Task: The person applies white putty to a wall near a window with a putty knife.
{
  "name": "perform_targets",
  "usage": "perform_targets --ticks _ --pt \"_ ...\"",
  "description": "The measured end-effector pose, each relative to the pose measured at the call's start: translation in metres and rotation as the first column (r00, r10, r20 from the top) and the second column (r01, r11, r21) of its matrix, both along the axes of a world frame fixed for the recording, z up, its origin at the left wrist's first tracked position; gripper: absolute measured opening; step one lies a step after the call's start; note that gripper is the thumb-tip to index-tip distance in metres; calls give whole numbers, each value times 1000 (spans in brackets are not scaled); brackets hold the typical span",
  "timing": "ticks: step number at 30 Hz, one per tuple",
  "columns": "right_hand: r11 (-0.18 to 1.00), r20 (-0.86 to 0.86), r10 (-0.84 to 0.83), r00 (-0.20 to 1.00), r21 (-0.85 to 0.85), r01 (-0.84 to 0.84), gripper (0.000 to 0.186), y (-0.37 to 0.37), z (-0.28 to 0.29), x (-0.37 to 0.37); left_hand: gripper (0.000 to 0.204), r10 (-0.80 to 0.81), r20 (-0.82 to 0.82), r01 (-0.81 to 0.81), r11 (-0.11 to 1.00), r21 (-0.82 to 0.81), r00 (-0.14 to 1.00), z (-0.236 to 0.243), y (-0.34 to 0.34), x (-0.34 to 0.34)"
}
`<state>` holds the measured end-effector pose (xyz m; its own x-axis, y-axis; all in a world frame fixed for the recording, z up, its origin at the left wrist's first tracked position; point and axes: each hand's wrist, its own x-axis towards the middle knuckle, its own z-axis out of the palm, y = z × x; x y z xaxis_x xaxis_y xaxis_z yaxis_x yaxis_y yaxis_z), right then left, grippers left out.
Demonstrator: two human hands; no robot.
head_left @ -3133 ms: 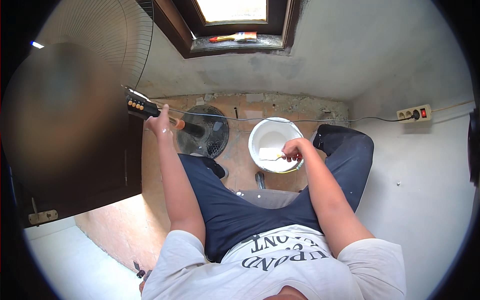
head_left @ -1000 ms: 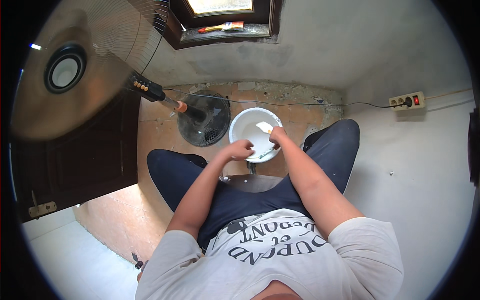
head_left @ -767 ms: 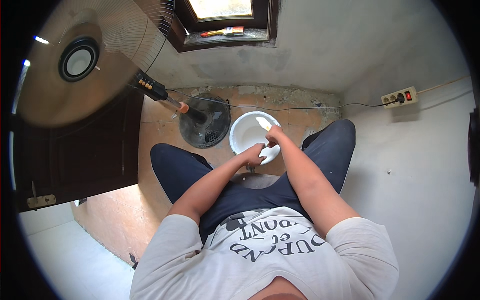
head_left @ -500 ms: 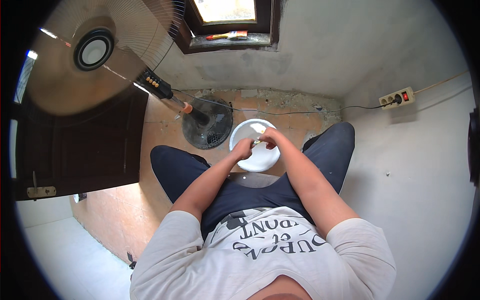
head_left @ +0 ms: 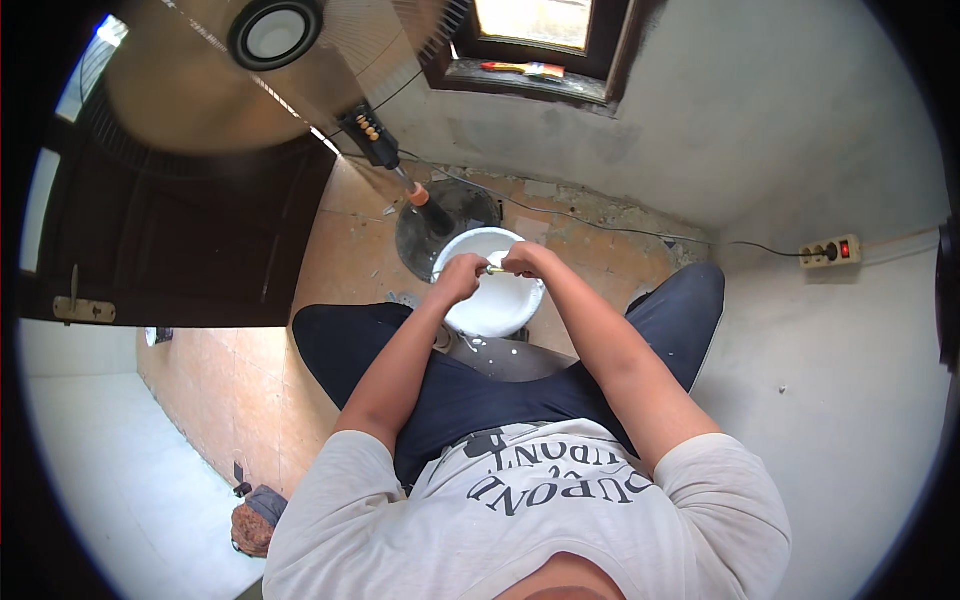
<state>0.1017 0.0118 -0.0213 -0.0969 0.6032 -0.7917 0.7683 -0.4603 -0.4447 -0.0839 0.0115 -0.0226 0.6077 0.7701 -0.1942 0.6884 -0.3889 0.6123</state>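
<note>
Over a round white basin (head_left: 492, 318) between my knees, both hands meet at a thin, pale yellow-green stick-like thing (head_left: 497, 269). Its kind is too small to make out. My left hand (head_left: 462, 278) is closed round its left end, above the basin's left rim. The other end is in my right hand (head_left: 528, 260), whose fingers are also closed, near the far right rim. The fingers hide much of the thing. White drops (head_left: 514, 351) spot the grey surface between my thighs, just this side of the basin.
A running fan (head_left: 275, 40) stands at the far left on a round black base (head_left: 445, 225). Its black cord runs along the wall to a power strip (head_left: 830, 251) at the right. A paintbrush (head_left: 525, 70) lies on the windowsill. A dark wooden door (head_left: 190, 230) is on the left.
The view has shifted, so the fan, window and power strip sit differently in the picture. My hands have drawn slightly apart, and more of the stick-like thing shows between them.
</note>
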Motion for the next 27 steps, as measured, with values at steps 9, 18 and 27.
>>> perform_targets --ticks 9,18,27 --pt "964 13 -164 986 214 158 40 18 38 -54 34 38 -72 -38 999 14 997 24 71 -117" --pt "962 -55 -164 985 213 172 49 18 52 -88 33 290 -142 -300 952 -53 946 17 121 -215" --pt "959 -111 -181 977 202 201 55 -2 66 -98 21 577 -88 -539 800 264 812 -27 133 -266"
